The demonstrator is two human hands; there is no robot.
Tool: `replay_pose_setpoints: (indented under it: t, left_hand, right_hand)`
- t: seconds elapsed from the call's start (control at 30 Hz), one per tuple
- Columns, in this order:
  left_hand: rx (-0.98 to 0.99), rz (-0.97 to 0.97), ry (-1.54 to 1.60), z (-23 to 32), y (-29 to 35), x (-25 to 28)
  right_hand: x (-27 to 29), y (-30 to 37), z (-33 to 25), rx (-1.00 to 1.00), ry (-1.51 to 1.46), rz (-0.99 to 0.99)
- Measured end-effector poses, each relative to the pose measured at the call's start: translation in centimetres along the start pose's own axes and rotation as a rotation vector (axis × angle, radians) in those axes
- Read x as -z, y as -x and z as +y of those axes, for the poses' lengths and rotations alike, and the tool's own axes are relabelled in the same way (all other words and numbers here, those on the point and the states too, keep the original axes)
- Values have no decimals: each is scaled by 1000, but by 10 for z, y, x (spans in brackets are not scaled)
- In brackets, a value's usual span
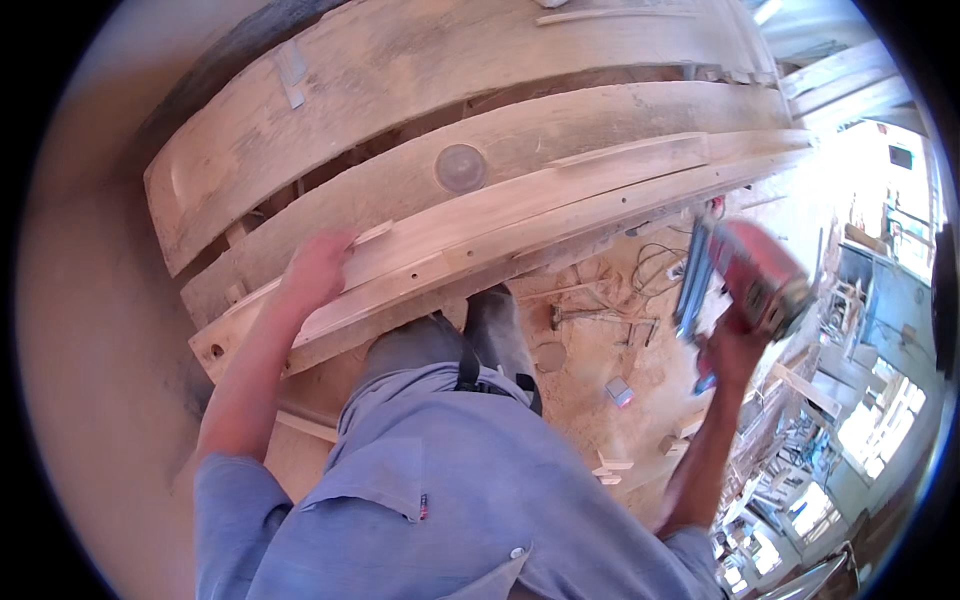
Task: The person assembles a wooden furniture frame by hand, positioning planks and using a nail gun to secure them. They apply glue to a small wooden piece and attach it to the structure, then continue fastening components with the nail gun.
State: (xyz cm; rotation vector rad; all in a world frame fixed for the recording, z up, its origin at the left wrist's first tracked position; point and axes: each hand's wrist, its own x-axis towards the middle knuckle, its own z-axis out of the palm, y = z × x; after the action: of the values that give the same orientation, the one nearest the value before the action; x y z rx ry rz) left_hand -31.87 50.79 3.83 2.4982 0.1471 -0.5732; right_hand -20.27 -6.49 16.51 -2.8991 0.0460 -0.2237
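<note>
My left hand (318,272) is closed, pressed down on the pale wooden board (450,228) across the front of the bench. A short thin wooden strip (374,233) sticks out from its fingers. Out to the right, my right hand (738,345) is wrapped round the grip of a red power tool (757,275), held up off the bench. The tool is blurred, so its exact kind is unclear. Bolt holes show along the beam (440,268) at the near edge.
Wide curved planks (330,120) lie beyond the board with gaps between them. A round disc (461,168) rests on one plank. On the dusty floor are a hammer (575,315), cables (655,268) and a small box (619,391). Windows and clutter line the right side.
</note>
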Motion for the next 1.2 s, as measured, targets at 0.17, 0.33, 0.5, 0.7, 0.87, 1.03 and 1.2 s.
replay_pose_setpoints:
  t: [0.17, 0.33, 0.5, 0.7, 0.87, 1.03, 1.2]
  left_hand:
    - [-67, -95, -69, -15, 2, 10]
    - [-224, -69, 51, 5, -30, -3]
    - [-142, -380, 3, 97, -93, -6]
    - [-306, 18, 196, 117, -132, -64]
    - [-368, 81, 191, 119, -145, -87]
    - [-401, 109, 218, 114, -136, -82]
    - [-326, -19, 278, 129, -128, -62]
  right_hand:
    - [-8, 159, -21, -690, -324, -162]
    - [-45, 279, -66, -876, -350, -164]
    - [-51, 318, -123, -937, -292, -238]
    - [-82, 347, -130, -1081, -414, -311]
    - [-80, 342, -131, -885, -260, -311]
    - [-77, 323, -128, -876, -278, -415]
    - [-78, 305, -137, -869, -196, -421]
